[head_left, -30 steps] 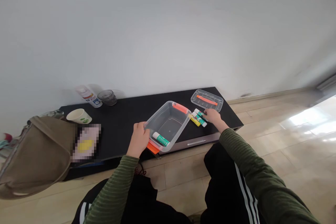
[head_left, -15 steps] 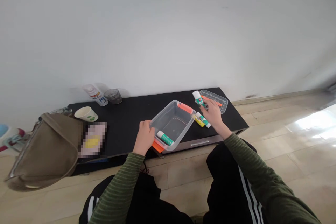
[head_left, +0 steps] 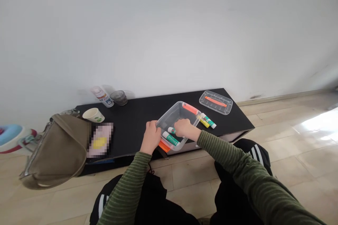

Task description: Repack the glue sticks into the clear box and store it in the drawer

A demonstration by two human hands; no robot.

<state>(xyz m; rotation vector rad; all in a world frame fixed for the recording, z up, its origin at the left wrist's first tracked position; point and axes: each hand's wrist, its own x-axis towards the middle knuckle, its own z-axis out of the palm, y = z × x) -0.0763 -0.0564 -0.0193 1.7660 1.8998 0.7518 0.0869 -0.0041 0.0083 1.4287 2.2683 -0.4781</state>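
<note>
My left hand grips the near left rim of a clear plastic box with orange clasps. Inside the box, my right hand is closed around a white-capped green glue stick, and its fingers hide most of the stick. Another green glue stick lies along the box's near side, just below the held one. Right of the box, outside it, a green-and-white glue stick rests against a yellow stick. The box's clear lid, with an orange handle, lies farther back.
All this is on a low black cabinet against the wall. At its left are a brown bag, a paper cup, a spray can, a dark glass and a blurred-out pink packet.
My right hand has carried the glue stick from beside the lid leftward and down into the box. My left hand keeps its hold on the rim. The view has shifted slightly.
</note>
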